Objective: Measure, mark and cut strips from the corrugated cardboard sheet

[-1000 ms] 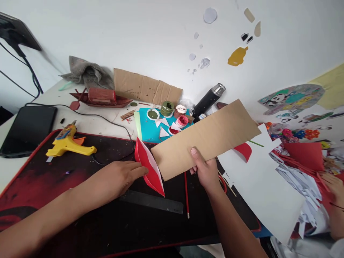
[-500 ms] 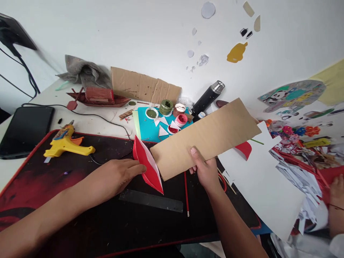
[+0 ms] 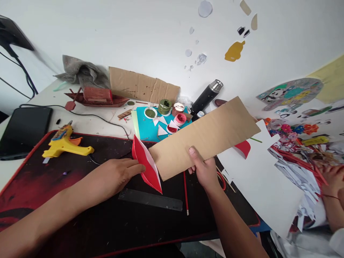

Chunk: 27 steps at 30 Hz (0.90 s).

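Note:
My left hand (image 3: pixel 122 173) pinches a red paper boat shape (image 3: pixel 146 168), pointed at both ends and pale on its inner side. In my right hand (image 3: pixel 202 168) is a long brown strip of cardboard (image 3: pixel 204 138), gripped along its lower edge with the thumb on top. The strip's left end meets or overlaps the boat shape's pale side; whether they touch I cannot tell. Below them a clear ruler (image 3: pixel 150 200) and a red pencil (image 3: pixel 186 197) lie on the black and red mat (image 3: pixel 94 229).
A yellow glue gun (image 3: pixel 67 143) lies at left beside a black tablet-like device (image 3: pixel 25 132). Behind are a brown model boat (image 3: pixel 96 97), paint jars (image 3: pixel 165 106) and a black flask (image 3: pixel 206 96). White paper (image 3: pixel 266 182) and another person's hand (image 3: pixel 333 179) are at right.
The view has shifted slightly, while both hands keep their holds on the red boat shape and the cardboard. At right, the other person's hand has moved up and inward.

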Available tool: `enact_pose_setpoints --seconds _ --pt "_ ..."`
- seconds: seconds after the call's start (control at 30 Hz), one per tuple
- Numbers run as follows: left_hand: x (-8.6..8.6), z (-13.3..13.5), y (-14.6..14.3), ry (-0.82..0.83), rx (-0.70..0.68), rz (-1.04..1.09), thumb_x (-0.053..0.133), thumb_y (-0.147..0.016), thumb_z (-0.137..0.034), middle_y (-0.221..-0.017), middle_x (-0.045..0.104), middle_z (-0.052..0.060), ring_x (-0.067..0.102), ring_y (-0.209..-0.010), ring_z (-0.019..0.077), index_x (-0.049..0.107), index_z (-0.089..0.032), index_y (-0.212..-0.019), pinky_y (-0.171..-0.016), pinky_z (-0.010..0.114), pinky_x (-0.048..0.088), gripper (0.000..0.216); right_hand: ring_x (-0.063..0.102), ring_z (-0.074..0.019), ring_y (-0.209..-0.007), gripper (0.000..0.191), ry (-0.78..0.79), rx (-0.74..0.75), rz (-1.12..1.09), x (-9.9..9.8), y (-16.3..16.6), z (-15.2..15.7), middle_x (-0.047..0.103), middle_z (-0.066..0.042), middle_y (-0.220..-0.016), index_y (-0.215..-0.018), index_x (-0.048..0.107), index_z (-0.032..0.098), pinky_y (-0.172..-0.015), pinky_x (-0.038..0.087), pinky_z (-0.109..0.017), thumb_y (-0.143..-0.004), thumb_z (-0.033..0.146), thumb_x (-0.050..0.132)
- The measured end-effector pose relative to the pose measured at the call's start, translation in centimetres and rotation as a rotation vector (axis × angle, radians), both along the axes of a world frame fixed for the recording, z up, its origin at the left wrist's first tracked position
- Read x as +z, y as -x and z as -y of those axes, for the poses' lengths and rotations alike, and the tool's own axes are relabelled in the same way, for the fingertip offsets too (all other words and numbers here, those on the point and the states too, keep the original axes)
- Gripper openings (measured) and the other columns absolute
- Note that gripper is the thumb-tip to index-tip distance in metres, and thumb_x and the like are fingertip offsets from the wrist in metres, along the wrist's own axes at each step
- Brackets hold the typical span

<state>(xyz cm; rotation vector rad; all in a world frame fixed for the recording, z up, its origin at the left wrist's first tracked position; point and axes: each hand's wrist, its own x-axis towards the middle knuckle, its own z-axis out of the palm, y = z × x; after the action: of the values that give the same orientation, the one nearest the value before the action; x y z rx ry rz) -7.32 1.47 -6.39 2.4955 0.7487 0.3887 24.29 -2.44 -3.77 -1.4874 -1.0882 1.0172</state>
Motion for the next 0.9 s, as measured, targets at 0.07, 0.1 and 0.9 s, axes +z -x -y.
enact_pose_setpoints --seconds 0.07,0.1,0.9 --pt "-0.06 0.04 -0.02 -0.01 -0.004 -0.006 0.043 -0.104 -0.01 -0.12 0.084 0.006 0.081 -0.096 0.0207 0.076 -0.027 -0.126 -0.081 0.028 0.06 0.043 0.051 -0.0119 -0.039 0.057 0.0 0.005 0.005 0.05 0.01 0.05 0.048 0.006 -0.047 -0.065 0.059 0.022 -0.038 0.046 -0.024 -0.093 0.067 0.081" --pt "-0.1 0.04 -0.03 -0.016 -0.008 -0.006 0.043 -0.104 -0.01 -0.12 0.084 0.006 0.081 -0.096 0.0206 0.076 -0.027 -0.126 -0.081 0.028 0.06 0.043 0.051 -0.0118 -0.039 0.058 -0.001 0.005 0.007 0.09 0.01 0.07 0.047 0.006 -0.047 -0.064 0.058 0.022 -0.038 0.047 -0.024 -0.093 0.067 0.081" --pt "-0.08 -0.17 -0.13 -0.024 -0.013 -0.008 0.042 -0.106 -0.011 -0.119 0.084 0.004 0.081 -0.096 0.0201 0.076 -0.027 -0.125 -0.082 0.026 0.058 0.043 0.05 -0.0122 -0.039 0.058 0.004 0.005 0.009 0.26 0.07 0.16 0.047 0.007 -0.047 -0.065 0.057 0.023 -0.038 0.045 -0.025 -0.091 0.069 0.082"
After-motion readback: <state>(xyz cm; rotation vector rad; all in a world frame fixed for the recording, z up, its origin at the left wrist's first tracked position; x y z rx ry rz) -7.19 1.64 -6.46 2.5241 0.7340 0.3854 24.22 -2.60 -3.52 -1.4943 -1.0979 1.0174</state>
